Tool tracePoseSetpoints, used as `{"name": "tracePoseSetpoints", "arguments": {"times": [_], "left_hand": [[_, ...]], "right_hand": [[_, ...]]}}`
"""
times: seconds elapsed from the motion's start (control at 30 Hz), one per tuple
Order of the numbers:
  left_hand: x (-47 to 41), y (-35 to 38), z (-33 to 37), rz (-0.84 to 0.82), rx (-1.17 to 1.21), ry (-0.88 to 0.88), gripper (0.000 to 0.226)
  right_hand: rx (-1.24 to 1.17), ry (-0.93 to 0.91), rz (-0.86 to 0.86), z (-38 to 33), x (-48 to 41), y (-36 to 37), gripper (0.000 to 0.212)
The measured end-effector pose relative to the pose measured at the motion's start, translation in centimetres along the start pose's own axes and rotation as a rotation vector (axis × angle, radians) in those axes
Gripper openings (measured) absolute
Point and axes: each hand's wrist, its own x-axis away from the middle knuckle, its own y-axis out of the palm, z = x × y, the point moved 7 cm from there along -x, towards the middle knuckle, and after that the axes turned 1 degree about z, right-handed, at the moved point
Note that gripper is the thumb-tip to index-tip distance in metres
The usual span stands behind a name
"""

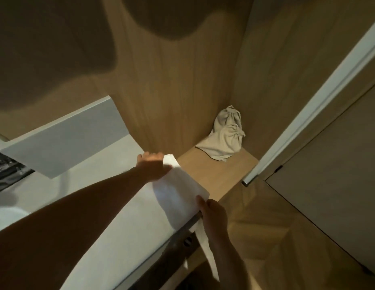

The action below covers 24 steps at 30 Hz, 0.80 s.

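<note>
a soft white rectangular cloth (180, 185) is spread over the edge of a smooth pale counter (119, 216), with its far corner pressed flat by the straight fingers of the left hand (153, 165). its near edge is pinched by the curled right hand (213, 214), and a strip is left hanging below. beyond both hands, a crumpled beige fabric bundle (226, 135) is slumped in the corner of a light wooden ledge (224, 172).

Dim, warm light falls from eleven o'clock, big soft shadows sprawl over the wooden wall (172, 91), edges bow with wide-angle distortion, and everything looks slightly soft.
</note>
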Motion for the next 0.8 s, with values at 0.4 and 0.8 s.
{"name": "tracePoseSetpoints", "arguments": {"times": [0.4, 0.8], "left_hand": [[1.5, -5.2, -3.6, -0.031, 0.748, 0.099, 0.038], [13.0, -18.1, -11.5, 0.386, 0.976, 0.332, 0.010]], "right_hand": [[-0.447, 0.012, 0.214, -2.6, 3.8, -0.7, 0.035], [-0.438, -0.343, 0.182, -17.9, 10.4, -1.6, 0.025]]}}
